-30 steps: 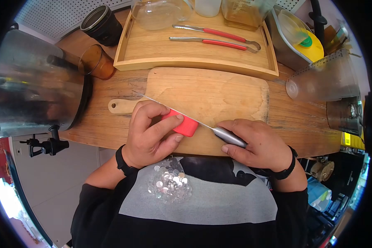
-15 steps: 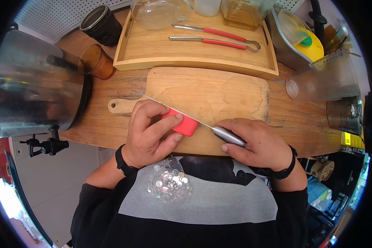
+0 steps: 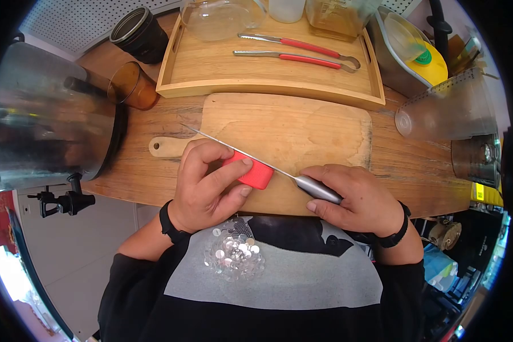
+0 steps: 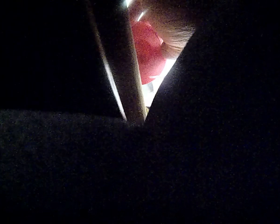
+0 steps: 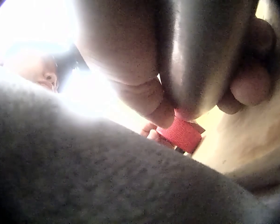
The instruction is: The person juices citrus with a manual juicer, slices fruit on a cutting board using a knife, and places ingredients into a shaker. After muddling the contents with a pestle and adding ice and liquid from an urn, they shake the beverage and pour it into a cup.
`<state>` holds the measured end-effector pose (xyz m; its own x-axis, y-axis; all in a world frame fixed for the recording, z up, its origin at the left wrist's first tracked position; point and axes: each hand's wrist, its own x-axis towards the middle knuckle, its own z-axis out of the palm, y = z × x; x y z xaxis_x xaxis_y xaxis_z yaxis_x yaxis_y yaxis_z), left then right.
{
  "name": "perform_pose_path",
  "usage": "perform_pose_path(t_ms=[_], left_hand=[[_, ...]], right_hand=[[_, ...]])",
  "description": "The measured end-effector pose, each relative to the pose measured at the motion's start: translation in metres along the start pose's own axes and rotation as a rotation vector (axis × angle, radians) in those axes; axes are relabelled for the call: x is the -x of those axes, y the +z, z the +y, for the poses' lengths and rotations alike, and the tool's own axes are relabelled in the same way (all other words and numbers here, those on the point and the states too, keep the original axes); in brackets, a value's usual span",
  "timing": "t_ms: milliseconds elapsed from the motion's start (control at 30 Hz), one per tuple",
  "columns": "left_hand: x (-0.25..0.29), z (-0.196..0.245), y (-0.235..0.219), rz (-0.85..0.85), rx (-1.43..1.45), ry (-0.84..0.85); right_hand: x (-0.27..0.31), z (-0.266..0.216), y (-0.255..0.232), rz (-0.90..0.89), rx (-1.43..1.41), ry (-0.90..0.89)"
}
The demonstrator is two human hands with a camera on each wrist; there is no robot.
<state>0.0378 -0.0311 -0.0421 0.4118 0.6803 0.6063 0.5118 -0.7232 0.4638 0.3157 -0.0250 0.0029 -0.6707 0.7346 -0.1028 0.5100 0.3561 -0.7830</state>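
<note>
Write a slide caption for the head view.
Left hand holds a red block beside a knife in the right hand.

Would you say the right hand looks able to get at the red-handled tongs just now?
Probably not immediately: the right hand holds the knife handle. Were it free, likely yes: only the cutting board and the tray wall seem to lie before the tongs.
</note>
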Motion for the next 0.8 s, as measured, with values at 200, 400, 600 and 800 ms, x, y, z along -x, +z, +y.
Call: perform_pose_path(t_ms=[200,400,600,800], left_hand=[[0.0007,-0.0004,0.0003,0.0,0.006,-0.005],[0.0,-0.0001,0.0005,0.0,0.01,-0.005],[0.0,0.0001,0.0001,-0.002,0.006,-0.007],[0.0003,-0.0001,-0.0003,-0.001,0.005,-0.006]], right_hand=[[-0.0018,-0.0014,-0.0007,-0.024,0.021,0.032],[-0.0014,-0.0027,0.0004,-0.019,0.035,0.041],[-0.0005,-0.0009,0.0015,-0.001,0.025,0.021],[-0.0004,0.0008,0.0005,0.007,-0.009,-0.007]])
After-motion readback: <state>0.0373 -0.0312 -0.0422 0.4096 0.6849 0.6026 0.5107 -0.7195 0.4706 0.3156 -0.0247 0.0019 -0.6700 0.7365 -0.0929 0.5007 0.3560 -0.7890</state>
